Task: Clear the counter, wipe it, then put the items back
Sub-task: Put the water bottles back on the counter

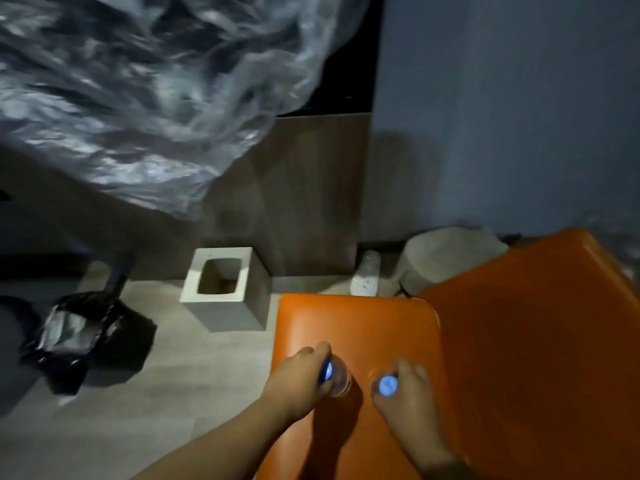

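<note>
A big sheet of clear plastic point(145, 98) hangs far above both hands. Under them sits an orange chair point(363, 327). The left hand point(298, 379) grips a clear bottle point(341, 377) by its blue-capped top, resting on the seat. Just beside it, the right hand point(405, 393) grips a second blue-capped bottle point(388, 385), mostly hidden by the fingers.

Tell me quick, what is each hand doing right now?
Left hand: closed around a blue-capped bottle over the orange seat.
Right hand: closed around a second blue-capped bottle.
</note>
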Motion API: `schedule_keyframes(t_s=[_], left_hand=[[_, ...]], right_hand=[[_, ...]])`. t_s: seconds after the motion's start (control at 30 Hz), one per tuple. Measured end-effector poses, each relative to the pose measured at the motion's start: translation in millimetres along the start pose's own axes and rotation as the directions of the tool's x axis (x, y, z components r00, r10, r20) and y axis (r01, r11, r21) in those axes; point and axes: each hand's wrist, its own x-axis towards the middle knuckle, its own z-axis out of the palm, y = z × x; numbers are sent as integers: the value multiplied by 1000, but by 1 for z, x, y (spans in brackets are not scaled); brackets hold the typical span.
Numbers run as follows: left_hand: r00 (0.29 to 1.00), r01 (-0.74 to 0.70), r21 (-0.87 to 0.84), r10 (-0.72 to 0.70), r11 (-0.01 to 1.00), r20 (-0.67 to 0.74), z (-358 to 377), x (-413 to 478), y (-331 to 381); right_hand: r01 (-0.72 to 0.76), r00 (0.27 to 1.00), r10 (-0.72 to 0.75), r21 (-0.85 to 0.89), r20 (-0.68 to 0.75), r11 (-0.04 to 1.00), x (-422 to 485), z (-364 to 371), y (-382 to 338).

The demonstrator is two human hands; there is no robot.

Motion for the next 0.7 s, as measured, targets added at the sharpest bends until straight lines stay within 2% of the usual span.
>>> schedule_keyframes(t_s=[0.13,0.3,0.37,0.47,0.63,0.7], left_hand=[[968,186,-152,-208,971,-142,-26,-51,-82],[828,313,-446,-471,838,-304,-63,-158,-208],[738,333,-524,-562,784,-374,-77,-204,-253],[564,339,-621,-681,707,-468,-96,-274,-317],[270,391,-735,-833,554,-483,-115,-382,-402],[159,384,-765,-854,516,-496,-122,-417,-427]], right_hand=[[214,976,-212,-34,59,976,-19,45,-82],[459,874,-450,-7,181,889,-78,137,-209],[537,817,-523,10,245,844,-108,175,-258],[633,713,-613,62,340,771,-159,231,-328],[756,501,-749,201,435,623,-244,312,-424],[782,440,-777,232,451,578,-275,337,-457]])
